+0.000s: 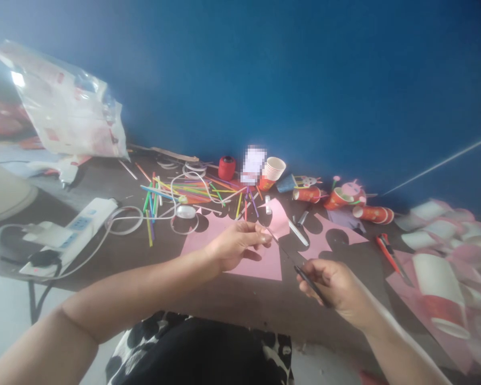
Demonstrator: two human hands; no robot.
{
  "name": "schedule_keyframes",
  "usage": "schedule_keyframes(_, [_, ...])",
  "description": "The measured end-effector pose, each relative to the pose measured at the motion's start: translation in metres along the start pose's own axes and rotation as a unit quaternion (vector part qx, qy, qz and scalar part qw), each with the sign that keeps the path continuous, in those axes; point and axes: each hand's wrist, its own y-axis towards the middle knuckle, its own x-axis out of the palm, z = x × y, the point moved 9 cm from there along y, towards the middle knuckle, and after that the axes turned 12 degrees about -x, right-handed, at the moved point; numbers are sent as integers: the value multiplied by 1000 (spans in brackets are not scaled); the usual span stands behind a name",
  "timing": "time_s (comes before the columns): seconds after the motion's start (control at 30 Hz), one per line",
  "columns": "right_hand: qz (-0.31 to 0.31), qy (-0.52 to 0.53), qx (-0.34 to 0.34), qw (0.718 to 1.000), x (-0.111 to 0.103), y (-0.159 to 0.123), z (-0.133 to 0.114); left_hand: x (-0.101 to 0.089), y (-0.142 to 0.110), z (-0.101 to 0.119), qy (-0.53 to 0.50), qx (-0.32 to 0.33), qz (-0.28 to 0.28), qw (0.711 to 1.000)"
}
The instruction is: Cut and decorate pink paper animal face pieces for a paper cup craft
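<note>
My left hand [238, 243] pinches a small pink paper piece [279, 219] by its lower edge, lifted a little over a larger pink sheet [264, 262] lying on the dark table [164, 262]. My right hand [334, 283] is closed on black-handled scissors [304, 278]. Their thin blades reach up and left to the edge of the held pink piece.
Several coloured straws [184, 192], white cable loops and a power strip [80, 224] lie at left. Red thread spool [226, 167], stacked paper cups [273, 168], decorated red cups [336, 198], an orange utility knife [387, 251] and pink scraps fill the back and right. A plastic bag [64, 107] stands far left.
</note>
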Motion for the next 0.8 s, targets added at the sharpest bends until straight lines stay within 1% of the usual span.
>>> schedule_keyframes(0.23, [-10,-21,-7,1000,-3,1,3,-3,-1,2,8,-2,-3,1000])
schedule_keyframes(0.47, [-25,-28,-16,999,-5,2,9,0,-4,7,19,4,-17,1000])
schedule_keyframes(0.57, [-26,-39,-10,999,-8,1,10,0,-4,8,30,3,-22,999])
schedule_keyframes(0.7, [-35,-60,0,998,-12,1,7,0,-4,9,50,-1,-31,998])
schedule_keyframes(0.8, [-54,-89,2,995,-15,1,3,-2,-3,8,66,-13,-34,997])
